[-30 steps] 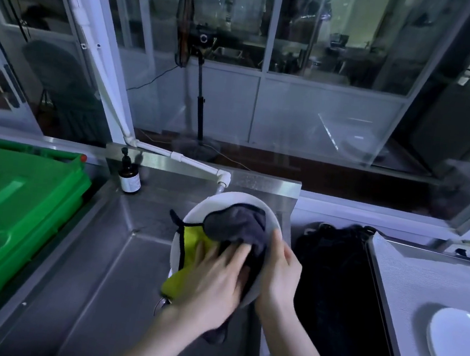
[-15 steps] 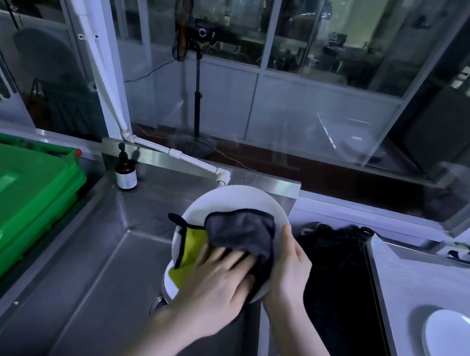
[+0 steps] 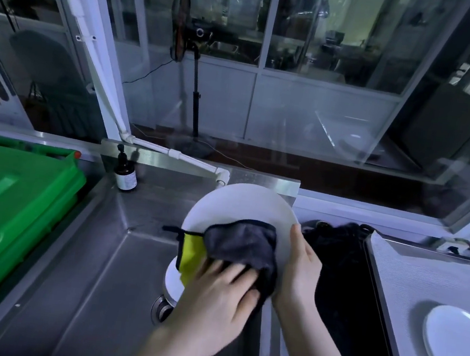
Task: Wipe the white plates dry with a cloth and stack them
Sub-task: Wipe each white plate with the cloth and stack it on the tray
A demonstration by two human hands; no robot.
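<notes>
Cloth slid lower on plate; left fingers press flat, right fingers apparently grip rim.

Cloth on plate, above sink

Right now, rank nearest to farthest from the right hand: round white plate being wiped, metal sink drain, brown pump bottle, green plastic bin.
1. Round white plate, gripped by right hand.
2. Metal sink drain, lower left.
3. Brown pump bottle, back left.
4. Green plastic bin, far left.

place: commercial kitchen wash-up | evidence: stainless steel sink, soap bottle, green bin, glazed partitions
</notes>
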